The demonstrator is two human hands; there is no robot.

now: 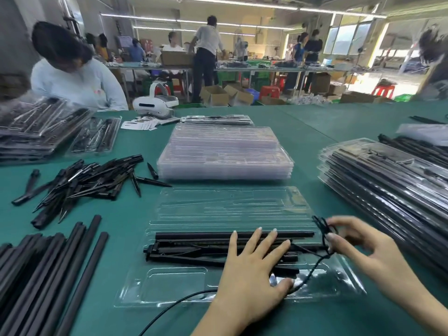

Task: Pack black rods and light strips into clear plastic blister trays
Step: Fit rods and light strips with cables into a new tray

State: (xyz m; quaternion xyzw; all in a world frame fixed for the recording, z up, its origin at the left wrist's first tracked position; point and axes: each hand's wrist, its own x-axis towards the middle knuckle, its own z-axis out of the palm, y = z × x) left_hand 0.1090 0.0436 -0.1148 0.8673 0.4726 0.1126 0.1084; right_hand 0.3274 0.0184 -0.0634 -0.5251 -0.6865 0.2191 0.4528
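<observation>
Head view: your left hand (pixel 252 267) lies flat, fingers straight and spread, pressing on the black parts in the near tray (pixel 169 287). Your palm covers the right-hand middle of those parts, so how they seat under it cannot be told. Your right hand (pixel 363 248) is at the tray's right edge, fingertips pinching a bundled black cord (pixel 323 230); the cord runs down across the tray and off the near frame edge, its end cut off.

In the tray: one long rod (pixel 206 235) in a channel, and just nearer, a strip assembly (pixel 189 251) touching it. The far half of the tray shows bare channels; the clear plastic makes the compartment edges hard to trace.

Far of it, on the green table (pixel 135 214), a stack of clear trays (pixel 225 154). Left: a loose spike pile (pixel 82 183), and near left, bare rods (pixel 43 275) cut off by the frame. Right: a filled-tray stack (pixel 388 185), partly out of frame. Far left: more filled trays (pixel 36 132), blurred. A white headset (pixel 155 105) sits at the far table edge beside small white cards (pixel 143 123); their print is too small to read. No brand or label is legible anywhere. People in the background are blurred.
</observation>
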